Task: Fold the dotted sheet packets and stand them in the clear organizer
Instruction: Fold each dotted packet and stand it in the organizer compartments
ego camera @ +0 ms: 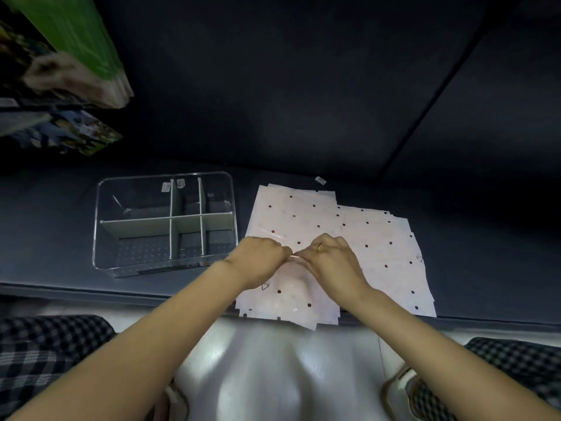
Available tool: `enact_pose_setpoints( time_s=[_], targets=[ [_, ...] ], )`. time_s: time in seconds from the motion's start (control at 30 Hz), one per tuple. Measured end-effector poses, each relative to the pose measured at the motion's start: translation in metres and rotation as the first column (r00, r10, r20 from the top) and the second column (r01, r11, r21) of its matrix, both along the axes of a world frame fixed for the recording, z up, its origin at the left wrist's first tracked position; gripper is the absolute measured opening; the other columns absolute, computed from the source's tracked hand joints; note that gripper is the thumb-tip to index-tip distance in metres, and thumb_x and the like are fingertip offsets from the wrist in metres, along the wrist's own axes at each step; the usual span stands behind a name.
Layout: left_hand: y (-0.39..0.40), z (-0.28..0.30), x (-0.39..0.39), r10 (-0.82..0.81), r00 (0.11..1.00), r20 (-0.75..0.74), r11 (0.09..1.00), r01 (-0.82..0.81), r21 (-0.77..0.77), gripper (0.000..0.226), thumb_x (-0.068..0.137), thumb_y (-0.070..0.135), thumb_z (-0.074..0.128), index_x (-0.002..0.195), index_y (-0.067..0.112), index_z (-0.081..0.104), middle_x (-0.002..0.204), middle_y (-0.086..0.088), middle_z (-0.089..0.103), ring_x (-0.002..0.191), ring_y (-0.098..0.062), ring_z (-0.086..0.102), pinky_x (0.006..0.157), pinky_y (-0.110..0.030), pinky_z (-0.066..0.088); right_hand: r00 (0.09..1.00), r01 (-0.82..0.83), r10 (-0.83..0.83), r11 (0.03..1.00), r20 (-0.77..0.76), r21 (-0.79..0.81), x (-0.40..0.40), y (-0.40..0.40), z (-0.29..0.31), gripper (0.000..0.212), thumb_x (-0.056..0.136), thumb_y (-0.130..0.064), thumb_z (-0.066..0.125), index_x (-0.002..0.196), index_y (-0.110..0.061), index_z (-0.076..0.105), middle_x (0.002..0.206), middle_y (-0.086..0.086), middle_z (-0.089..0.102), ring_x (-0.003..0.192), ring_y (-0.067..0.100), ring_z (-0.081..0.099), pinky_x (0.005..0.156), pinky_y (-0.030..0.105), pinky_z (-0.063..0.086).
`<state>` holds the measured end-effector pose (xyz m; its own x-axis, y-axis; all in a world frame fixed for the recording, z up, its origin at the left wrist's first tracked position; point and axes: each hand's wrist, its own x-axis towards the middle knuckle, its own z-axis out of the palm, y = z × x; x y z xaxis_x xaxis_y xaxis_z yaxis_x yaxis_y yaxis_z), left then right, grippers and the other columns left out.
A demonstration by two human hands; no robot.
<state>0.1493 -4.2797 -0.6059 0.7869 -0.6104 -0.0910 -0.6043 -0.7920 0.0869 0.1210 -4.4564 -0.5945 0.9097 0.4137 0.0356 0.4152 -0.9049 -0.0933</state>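
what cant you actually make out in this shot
- Head view: how many dotted sheet packets lie in the pile; they overlap, so no count.
- What the left hand and right hand pinch between them: the fingertips cover it.
- The small labels on the clear organizer: too small to read.
- The green and printed items at top left: blurred and cut off by the frame edge.
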Motion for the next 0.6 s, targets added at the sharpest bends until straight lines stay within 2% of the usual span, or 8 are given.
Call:
enact_pose_setpoints(
  time_s=[0.07,0.13,0.17,0.23,0.3,0.37,0.47,0.6],
  targets=[
    [0.008,0.031,0.007,0.002,0.995,-0.098,0.998,-0.008,-0.061,0.018,0.1,0.026,0.039,0.094,0.022,0.056,0.087,0.001,0.061,0.084,-0.02,0.058,0.063,-0.03,0.034,0.999,0.019,-0.015,0.993,-0.035,0.119,0.006,0.003,0.025,0.033,0.096,-0.044,0.042,0.109,-0.029,0.068,0.089,-0.004,0.068,0.097,0.013,0.052,0.078,0.024,0.031],
    [0.021,0.063,0.012,0.018,0.959,-0.283,0.97,-0.086,-0.229,0.031,0.099,0.032,0.046,0.073,0.018,0.052,0.065,0.006,0.051,0.063,-0.004,0.05,0.061,-0.029,0.033,0.992,0.051,-0.016,0.957,-0.122,0.286,0.012,0.005,0.052,0.025,0.094,-0.039,0.049,0.098,-0.026,0.07,0.076,-0.005,0.065,0.075,0.01,0.052,0.067,0.027,0.036],
    [0.03,0.079,0.014,0.019,0.926,-0.376,0.927,-0.158,-0.341,0.033,0.096,0.031,0.052,0.069,0.012,0.055,0.059,0.007,0.049,0.056,-0.003,0.045,0.06,-0.027,0.034,0.987,0.062,0.001,0.917,-0.158,0.394,0.015,0.007,0.065,0.021,0.093,-0.035,0.054,0.09,-0.023,0.071,0.069,-0.008,0.063,0.066,0.007,0.051,0.063,0.026,0.038],
    [0.048,0.104,0.013,-0.003,0.84,-0.542,0.798,-0.324,-0.508,0.024,0.089,0.024,0.064,0.075,0.004,0.066,0.058,0.004,0.056,0.055,-0.001,0.047,0.061,-0.021,0.041,0.977,0.081,0.048,0.816,-0.207,0.573,0.02,0.014,0.091,0.022,0.092,-0.026,0.058,0.075,-0.017,0.068,0.061,-0.013,0.058,0.057,0.003,0.048,0.058,0.015,0.036],
    [0.065,0.118,0.007,-0.05,0.766,-0.64,0.665,-0.453,-0.594,0.012,0.082,0.018,0.072,0.082,0.006,0.072,0.064,0.002,0.067,0.059,-0.004,0.058,0.061,-0.019,0.048,0.958,0.134,0.073,0.741,-0.278,0.659,0.025,0.024,0.11,0.026,0.092,-0.025,0.058,0.07,-0.012,0.065,0.062,-0.002,0.056,0.056,0.002,0.045,0.057,0.015,0.036],
    [0.08,0.121,0.005,-0.052,0.738,-0.673,0.602,-0.514,-0.611,0.007,0.08,0.013,0.073,0.087,0.01,0.074,0.077,-0.004,0.074,0.069,-0.012,0.069,0.065,-0.021,0.054,0.941,0.179,0.092,0.681,-0.325,0.71,0.031,0.037,0.124,0.024,0.092,-0.025,0.058,0.075,-0.012,0.069,0.07,0.006,0.063,0.063,0.01,0.052,0.06,0.023,0.043],
    [0.104,0.119,0.004,-0.009,0.687,-0.727,0.559,-0.599,-0.573,0.008,0.083,0.009,0.07,0.09,0.011,0.072,0.082,-0.009,0.074,0.077,-0.016,0.071,0.068,-0.024,0.058,0.93,0.209,0.119,0.609,-0.348,0.765,0.042,0.055,0.135,0.021,0.092,-0.021,0.057,0.078,-0.018,0.072,0.075,-0.003,0.069,0.067,0.006,0.06,0.061,0.017,0.048],
    [0.135,0.108,0.007,0.051,0.647,-0.761,0.467,-0.689,-0.555,0.005,0.084,0.005,0.067,0.086,0.009,0.07,0.075,-0.009,0.073,0.068,-0.01,0.07,0.06,-0.019,0.056,0.897,0.241,0.14,0.643,-0.42,0.727,0.056,0.086,0.128,0.015,0.092,-0.022,0.059,0.084,-0.019,0.071,0.082,-0.004,0.071,0.076,0.006,0.064,0.068,0.022,0.053]
  ],
)
